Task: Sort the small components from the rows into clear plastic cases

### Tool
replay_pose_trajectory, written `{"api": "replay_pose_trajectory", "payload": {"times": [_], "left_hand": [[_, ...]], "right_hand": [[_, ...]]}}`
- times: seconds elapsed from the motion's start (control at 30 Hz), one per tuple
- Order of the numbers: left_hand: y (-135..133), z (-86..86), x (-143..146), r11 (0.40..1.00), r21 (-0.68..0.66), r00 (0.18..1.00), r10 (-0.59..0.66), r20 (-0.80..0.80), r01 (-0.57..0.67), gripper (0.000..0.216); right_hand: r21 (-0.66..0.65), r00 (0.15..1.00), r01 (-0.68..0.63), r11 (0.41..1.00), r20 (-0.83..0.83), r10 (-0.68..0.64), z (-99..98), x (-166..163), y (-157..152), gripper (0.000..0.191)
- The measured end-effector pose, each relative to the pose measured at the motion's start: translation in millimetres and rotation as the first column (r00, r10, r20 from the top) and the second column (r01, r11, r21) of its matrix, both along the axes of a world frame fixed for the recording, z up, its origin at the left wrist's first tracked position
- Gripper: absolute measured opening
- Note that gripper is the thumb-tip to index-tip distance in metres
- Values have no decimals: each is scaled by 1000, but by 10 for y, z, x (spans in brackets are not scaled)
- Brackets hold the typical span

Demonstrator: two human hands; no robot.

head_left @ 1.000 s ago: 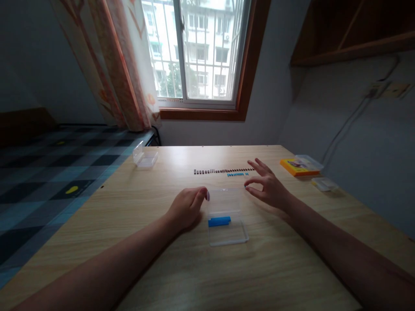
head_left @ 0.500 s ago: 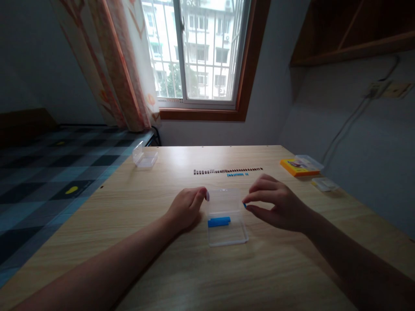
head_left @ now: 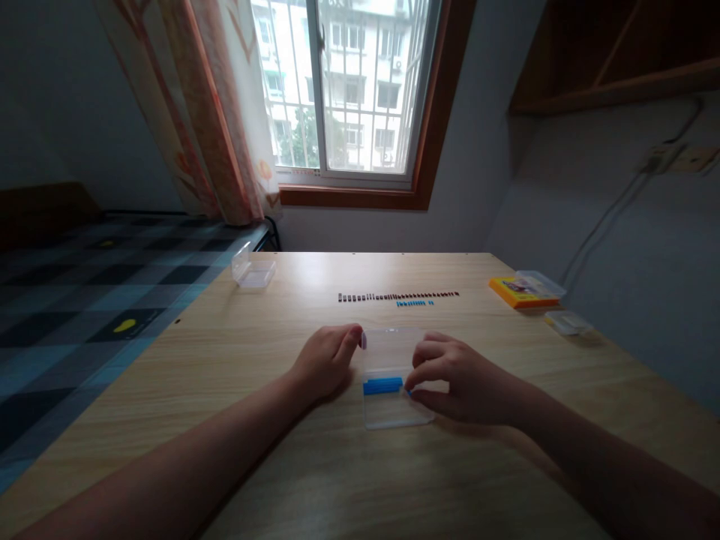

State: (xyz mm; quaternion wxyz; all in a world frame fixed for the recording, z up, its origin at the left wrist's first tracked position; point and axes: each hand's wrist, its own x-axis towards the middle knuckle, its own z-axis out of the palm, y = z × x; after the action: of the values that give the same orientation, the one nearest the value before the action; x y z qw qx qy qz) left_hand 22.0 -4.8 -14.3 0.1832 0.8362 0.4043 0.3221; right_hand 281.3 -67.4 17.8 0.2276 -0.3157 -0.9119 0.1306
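Observation:
An open clear plastic box (head_left: 391, 418) lies on the table in the head view, its lid raised at the far side. Closed at the lid's left edge, my left hand (head_left: 326, 364) grips it between thumb and fingers. Blue sticks (head_left: 383, 386) lie side by side in the box's left part. My right hand (head_left: 464, 379) is over the box's right side, thumb and fingertips pinching a small blue piece (head_left: 409, 392) by the sticks' right end. Its exact shape is mostly hidden by the fingers.
Beyond the box, small dark pieces (head_left: 388, 297) form a long row, with a shorter row of small blue pieces (head_left: 412, 304) before it. Another open clear box (head_left: 256, 276) stands far left. A yellow-orange box (head_left: 520, 292) and a small clear case (head_left: 567, 322) lie at right.
My right hand has moved left and down, bringing the small blue piece from beside the lid to the sticks in the box. My left hand stays at the lid; the view shifted slightly.

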Motion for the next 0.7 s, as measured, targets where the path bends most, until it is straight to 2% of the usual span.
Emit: {"api": "replay_pose_trajectory", "payload": {"times": [0.17, 0.33, 0.53, 0.7], "left_hand": [[1, 4, 3, 1000, 6, 1000, -11, 3, 11, 59], [-1, 1, 4, 1000, 9, 1000, -20, 12, 20, 57], [6, -2, 1, 1000, 13, 999, -27, 18, 27, 55], [-3, 8, 5, 1000, 8, 999, -29, 17, 29, 54]], "right_hand": [[-68, 999, 32, 997, 2, -32, -47, -52, -6, 7], [-77, 996, 65, 995, 61, -61, -64, -68, -6, 9], [-93, 986, 76, 993, 154, -61, -10, -75, -46, 8], [-99, 988, 84, 992, 138, -70, 58, -63, -75, 10]]}}
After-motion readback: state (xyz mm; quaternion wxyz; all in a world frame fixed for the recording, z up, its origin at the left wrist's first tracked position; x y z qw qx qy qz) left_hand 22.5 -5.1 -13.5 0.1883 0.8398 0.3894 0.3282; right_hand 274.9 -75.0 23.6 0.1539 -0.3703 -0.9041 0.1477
